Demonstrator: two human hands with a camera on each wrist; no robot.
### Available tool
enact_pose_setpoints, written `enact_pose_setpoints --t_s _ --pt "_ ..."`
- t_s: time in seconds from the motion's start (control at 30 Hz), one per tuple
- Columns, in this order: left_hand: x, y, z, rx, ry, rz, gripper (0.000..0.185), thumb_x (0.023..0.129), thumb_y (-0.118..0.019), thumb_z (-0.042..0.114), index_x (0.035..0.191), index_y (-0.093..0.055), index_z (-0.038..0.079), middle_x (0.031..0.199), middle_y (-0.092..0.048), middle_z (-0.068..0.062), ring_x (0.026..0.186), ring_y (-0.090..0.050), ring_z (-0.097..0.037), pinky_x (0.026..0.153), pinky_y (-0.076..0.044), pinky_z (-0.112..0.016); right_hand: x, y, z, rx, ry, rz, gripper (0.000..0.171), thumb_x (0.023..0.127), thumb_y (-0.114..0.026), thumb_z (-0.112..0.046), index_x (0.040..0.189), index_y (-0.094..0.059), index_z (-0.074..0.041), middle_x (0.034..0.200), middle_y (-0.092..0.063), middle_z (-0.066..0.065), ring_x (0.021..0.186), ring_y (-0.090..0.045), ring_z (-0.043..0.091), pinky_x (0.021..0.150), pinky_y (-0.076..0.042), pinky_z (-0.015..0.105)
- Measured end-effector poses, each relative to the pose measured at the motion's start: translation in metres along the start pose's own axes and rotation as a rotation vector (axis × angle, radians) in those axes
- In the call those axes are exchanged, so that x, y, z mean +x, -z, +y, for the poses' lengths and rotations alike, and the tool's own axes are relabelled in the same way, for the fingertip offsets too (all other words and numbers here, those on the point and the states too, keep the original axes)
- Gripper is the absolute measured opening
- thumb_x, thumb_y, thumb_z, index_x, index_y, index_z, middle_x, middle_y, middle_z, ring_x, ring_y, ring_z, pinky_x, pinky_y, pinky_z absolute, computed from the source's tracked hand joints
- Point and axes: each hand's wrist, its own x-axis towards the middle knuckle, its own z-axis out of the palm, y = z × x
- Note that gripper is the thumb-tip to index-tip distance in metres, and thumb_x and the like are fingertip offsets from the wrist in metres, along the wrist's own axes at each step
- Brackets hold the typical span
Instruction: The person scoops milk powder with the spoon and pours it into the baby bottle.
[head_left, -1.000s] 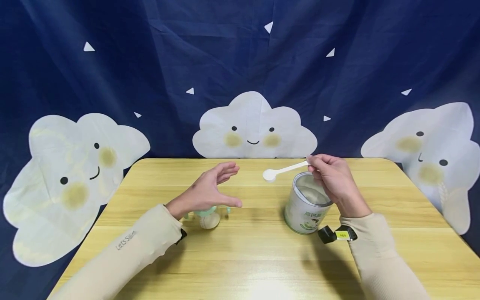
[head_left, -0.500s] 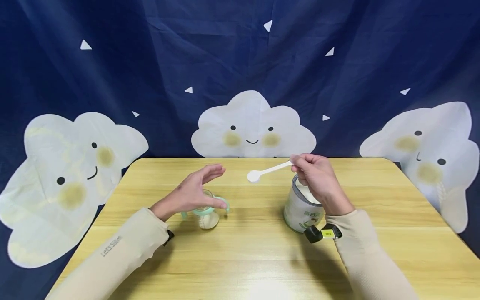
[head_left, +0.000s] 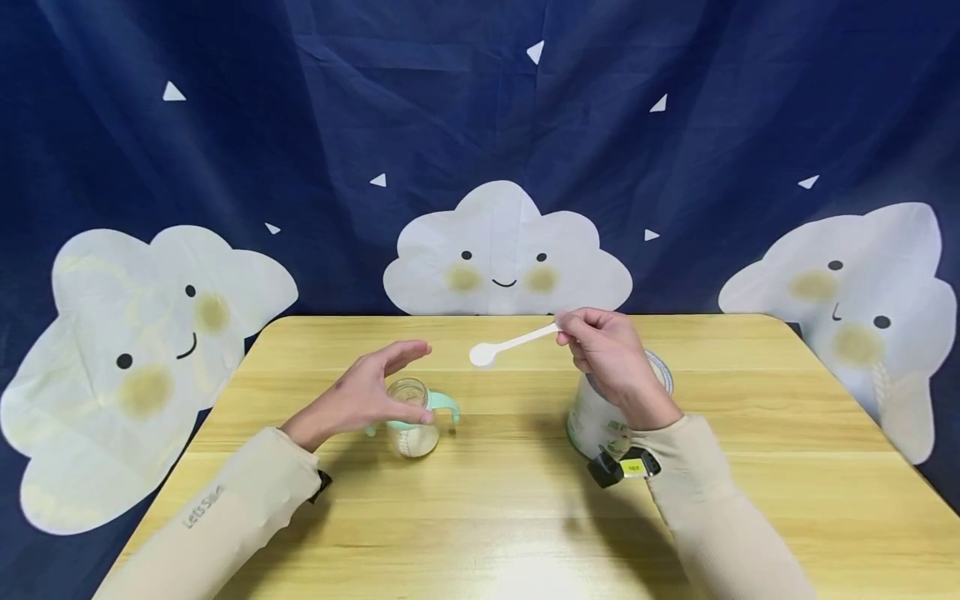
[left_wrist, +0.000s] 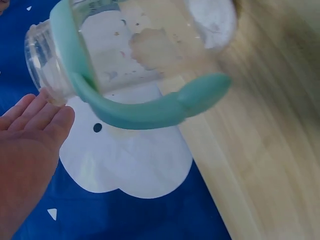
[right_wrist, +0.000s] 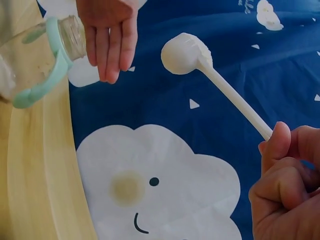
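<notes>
Even, bright, diffuse illumination from above and in front in the head view; a pale patch of glare lies on the wooden table at its near edge; soft shadows fall beneath both sleeves and beside the milk powder can; the blue cloud backdrop darkens toward the upper corners, and its outer clouds look stretched by wide-angle distortion; focus is sharp across the head view. In the left wrist view the baby bottle is close, soft and slightly smeared, with the table grain blurred; in the right wrist view the white spoon is fairly crisp while the bottle at the corner is soft.
</notes>
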Motion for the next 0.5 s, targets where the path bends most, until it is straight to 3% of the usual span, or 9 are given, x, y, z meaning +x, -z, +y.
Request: enact_pose_setpoints --t_s 0.5 --pt "-0.014 -0.003 -0.025 0.005 0.020 0.061 0.090 0.072 -0.092 0.020 0.144 -0.044 -0.003 0.146 -0.051 -0.016 0.140 -0.040 -0.034 0.114 -0.031 -0.052 0.001 -0.020 0.008 -0.034 0.003 -0.002 0.025 0.095 -0.060 -0.004 0.070 -0.063 -0.008 0.062 -0.060 -0.004 0.045 -0.033 0.003 0.042 -0.022 0.016"
